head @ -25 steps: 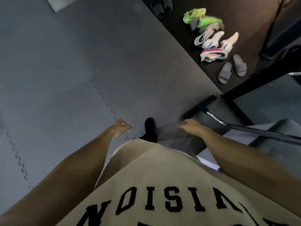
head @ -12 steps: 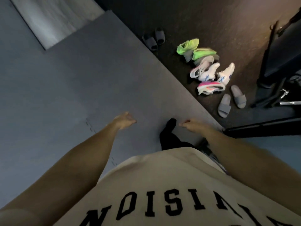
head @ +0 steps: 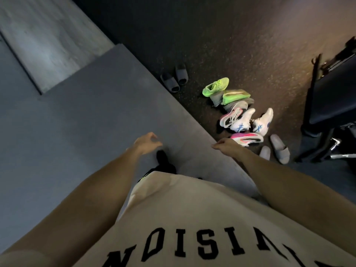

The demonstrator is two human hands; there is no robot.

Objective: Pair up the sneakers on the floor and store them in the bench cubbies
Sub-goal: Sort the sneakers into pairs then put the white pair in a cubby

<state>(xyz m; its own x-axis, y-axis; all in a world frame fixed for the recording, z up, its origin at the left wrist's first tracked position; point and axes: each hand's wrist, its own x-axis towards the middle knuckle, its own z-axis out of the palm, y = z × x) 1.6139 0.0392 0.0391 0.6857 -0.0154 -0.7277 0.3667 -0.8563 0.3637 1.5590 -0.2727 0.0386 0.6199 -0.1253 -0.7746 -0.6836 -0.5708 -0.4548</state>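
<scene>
A heap of sneakers lies on the dark speckled floor ahead and to my right. One neon green sneaker [head: 216, 86] stands upright and a second green sneaker [head: 236, 96] lies on its side. A white and pink sneaker [head: 230, 117], two white sneakers with blue stripes [head: 243, 120] [head: 263, 121] and a pink-soled sneaker on its side [head: 247, 138] are bunched below them. My left hand [head: 146, 141] hangs empty with loosely curled fingers over the grey mat. My right hand [head: 225, 144] is empty too, fingers curled, just short of the pink-soled sneaker. No bench is in view.
A pair of dark slides [head: 174, 77] sits at the edge of the grey mat [head: 96, 116]. Light grey slides [head: 279, 148] lie right of the heap. A black frame with metal parts [head: 327, 105] stands at the right. My dark-socked foot [head: 162, 158] is on the mat.
The view has swung up and forward, so the sneaker heap now sits nearer to my hands. Both hands stay empty; the metal bar at the right has slid out of the centre.
</scene>
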